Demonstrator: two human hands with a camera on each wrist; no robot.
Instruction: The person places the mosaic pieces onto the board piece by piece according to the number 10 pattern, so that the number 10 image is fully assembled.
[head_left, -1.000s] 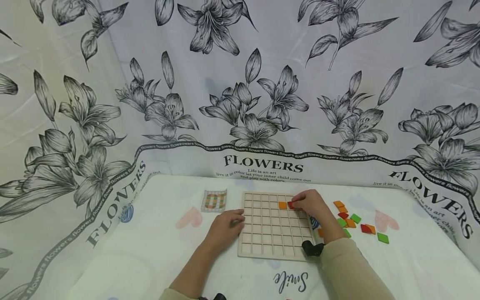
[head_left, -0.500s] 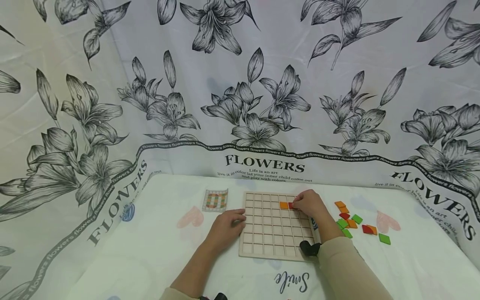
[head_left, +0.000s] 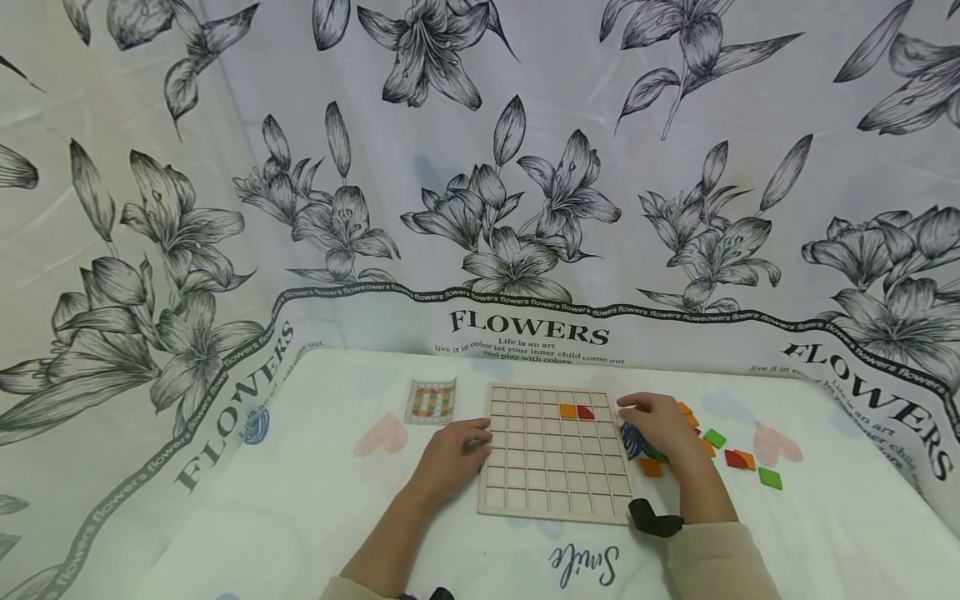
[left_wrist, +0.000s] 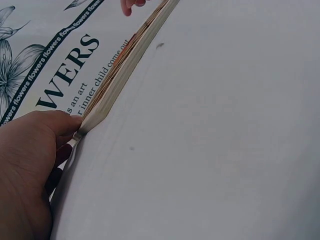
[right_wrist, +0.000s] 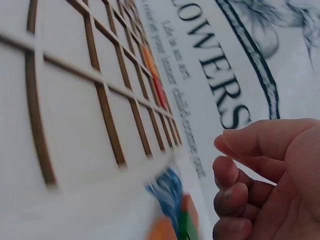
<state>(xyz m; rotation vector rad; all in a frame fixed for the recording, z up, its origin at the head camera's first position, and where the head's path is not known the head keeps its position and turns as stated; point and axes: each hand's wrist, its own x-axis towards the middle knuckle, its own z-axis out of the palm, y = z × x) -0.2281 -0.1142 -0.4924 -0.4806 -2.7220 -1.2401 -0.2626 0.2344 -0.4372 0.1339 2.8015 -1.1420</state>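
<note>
A pale wooden grid board (head_left: 540, 450) lies on the cloth. An orange square tile (head_left: 568, 411) and a red tile (head_left: 585, 412) with a rounded edge sit side by side in its cells near the far right. My left hand (head_left: 450, 458) rests at the board's left edge; in the left wrist view the left hand (left_wrist: 35, 160) touches the rim with a fingertip. Just past the right edge hovers my right hand (head_left: 660, 425). Its fingers are loosely curled with nothing between them, as the right hand (right_wrist: 270, 175) in the right wrist view shows.
Loose orange, green and red tiles are scattered right of the board, partly hidden by the right hand, including a green tile (head_left: 770, 477) farthest right. A small pattern card (head_left: 431, 402) lies beyond the left hand. A flower-printed curtain (head_left: 510, 208) rises behind.
My right hand has let go of the red tile, which stays in its cell beside the orange one, and has moved right off the board. The left hand keeps its place.
</note>
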